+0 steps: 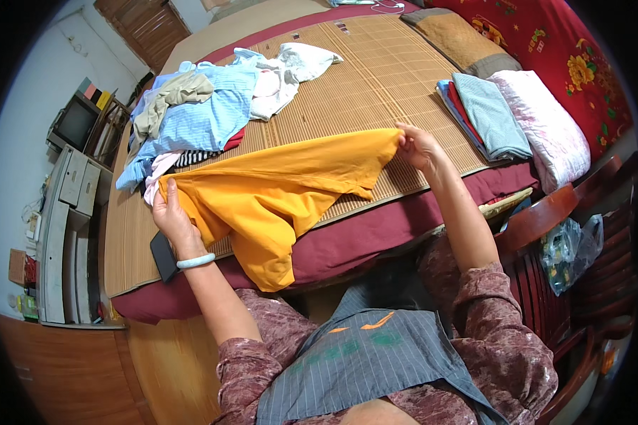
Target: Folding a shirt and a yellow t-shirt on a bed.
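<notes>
A yellow cloth garment (pixel 276 186) is stretched between my two hands over the near edge of the bed. My left hand (pixel 178 218), with a pale bangle at the wrist, pinches its left end. At the right, my right hand (pixel 417 146) grips the opposite corner between thumb and fingers. The lower part of the garment hangs in loose folds over the mat's edge. Beyond my left hand lies a loose heap of clothes (pixel 207 106), with light blue, khaki, white and striped pieces. Folded clothes (pixel 489 117) are stacked on the bed to the right of my right hand.
A bamboo mat (pixel 351 79) covers the bed. Near my left wrist, a dark phone (pixel 164 257) lies at the mat's edge. A folded floral quilt (pixel 542 127) is beside the stack. Close on my right stands a wooden chair (pixel 537 218) with a plastic bag (pixel 569 255).
</notes>
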`<move>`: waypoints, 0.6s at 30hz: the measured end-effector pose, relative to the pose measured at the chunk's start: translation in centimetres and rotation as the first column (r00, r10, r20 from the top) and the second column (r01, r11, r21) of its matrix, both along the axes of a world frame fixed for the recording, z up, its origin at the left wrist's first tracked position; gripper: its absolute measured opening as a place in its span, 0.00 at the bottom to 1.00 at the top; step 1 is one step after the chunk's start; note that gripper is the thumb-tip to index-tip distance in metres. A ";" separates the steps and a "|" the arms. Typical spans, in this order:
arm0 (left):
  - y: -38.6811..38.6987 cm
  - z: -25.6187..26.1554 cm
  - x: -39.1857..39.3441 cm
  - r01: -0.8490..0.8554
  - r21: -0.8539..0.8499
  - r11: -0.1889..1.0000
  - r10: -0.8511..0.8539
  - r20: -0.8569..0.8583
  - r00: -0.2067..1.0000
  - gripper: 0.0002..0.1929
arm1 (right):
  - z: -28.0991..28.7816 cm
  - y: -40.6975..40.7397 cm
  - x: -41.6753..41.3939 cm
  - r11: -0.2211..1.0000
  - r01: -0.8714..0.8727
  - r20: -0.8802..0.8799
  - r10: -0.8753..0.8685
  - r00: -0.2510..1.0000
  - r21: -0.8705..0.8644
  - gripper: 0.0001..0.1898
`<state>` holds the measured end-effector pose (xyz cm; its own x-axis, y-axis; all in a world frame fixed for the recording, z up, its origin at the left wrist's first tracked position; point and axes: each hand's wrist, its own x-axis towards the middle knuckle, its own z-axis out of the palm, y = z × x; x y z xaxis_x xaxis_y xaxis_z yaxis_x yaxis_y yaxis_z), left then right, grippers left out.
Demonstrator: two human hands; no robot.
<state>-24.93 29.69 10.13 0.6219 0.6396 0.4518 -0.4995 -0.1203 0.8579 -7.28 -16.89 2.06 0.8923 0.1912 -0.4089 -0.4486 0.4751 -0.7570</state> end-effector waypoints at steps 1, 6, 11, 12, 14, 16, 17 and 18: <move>0.0 0.0 -0.2 0.020 -0.013 1.000 -0.020 -0.019 1.000 0.10 | 0.6 1.0 -0.7 0.997 0.070 0.073 -0.072 0.995 0.028 0.10; -1.3 -0.1 0.4 0.026 -0.081 0.996 -0.032 -0.066 0.997 0.08 | 1.0 2.5 -2.4 0.983 0.116 0.354 -0.059 0.933 -0.143 0.16; -0.2 -0.2 0.0 0.026 -0.073 0.997 -0.031 -0.070 0.997 0.08 | 0.8 5.0 -6.4 0.687 -0.024 0.510 0.563 0.650 -0.727 0.19; -0.1 -0.1 -0.1 0.021 -0.069 0.997 -0.026 -0.074 0.997 0.08 | 1.0 5.5 -7.4 0.567 0.103 0.531 0.670 0.519 -0.817 0.20; -0.8 0.1 -0.1 0.013 -0.076 0.997 -0.018 -0.075 0.997 0.08 | 1.0 6.0 -8.9 0.402 0.402 0.525 0.809 0.265 -0.822 0.20; -0.9 0.3 0.1 0.009 -0.081 0.997 -0.015 -0.067 0.998 0.08 | 0.1 6.2 -8.0 0.389 0.436 0.530 0.804 0.269 -0.812 0.18; -0.7 0.2 0.2 0.009 -0.056 0.998 -0.013 -0.074 0.997 0.08 | -0.3 6.2 -7.4 0.377 0.463 0.534 0.800 0.273 -0.802 0.16; -0.4 0.1 0.1 0.003 -0.031 1.000 -0.006 -0.081 0.997 0.08 | 0.2 6.4 -7.1 0.408 0.497 0.582 0.769 0.266 -0.766 0.13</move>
<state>-24.83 29.25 10.26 0.6588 0.6495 0.3797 -0.4284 -0.0911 0.8990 -14.34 -10.50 2.26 0.6700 0.5626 0.4844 0.7422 -0.5242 -0.4176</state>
